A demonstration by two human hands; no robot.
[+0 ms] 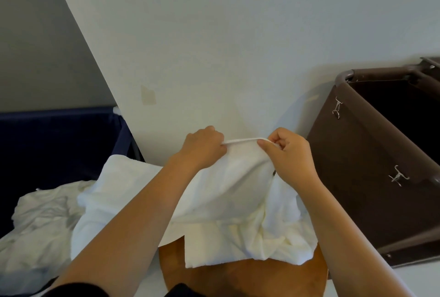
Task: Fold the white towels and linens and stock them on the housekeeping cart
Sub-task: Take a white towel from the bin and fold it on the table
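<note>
— Now, which step is in hand?
— Folding, and early in it, by my reading; white terry towel (226, 184) held up by its hemmed edge, the rest draped down over a round orange-brown wooden surface (238, 277) at 6 o'clock; not yet squared, lower part bunched at 5 o'clock.
— Hands?
— Left hand (202, 149) at 11 o'clock of the towel, fingers curled, pinching the hem; right hand (289, 153) at 1 o'clock, thumb and forefinger pinching the same hem, other fingers curled in; hem taut between them; both forearms reach up from the lower frame, wrists roughly level, knuckles toward the pale wall.
— Next move calls for?
— Likely finding the corners and bringing the edges together; the bunched cloth wants shaking out first, else the fold goes crooked; judgement only.
— And the cart?
— Brown fabric bin with metal clips (369, 165) at 3 o'clock, top open; may be part of the cart, cannot be sure; towel near it but apart.
— Anything else?
— Crumpled white linens (42, 220) heaped at 8 o'clock, just beside the towel, against a dark blue fabric bin (59, 144) at 9 o'clock; all of it unfolded.
</note>
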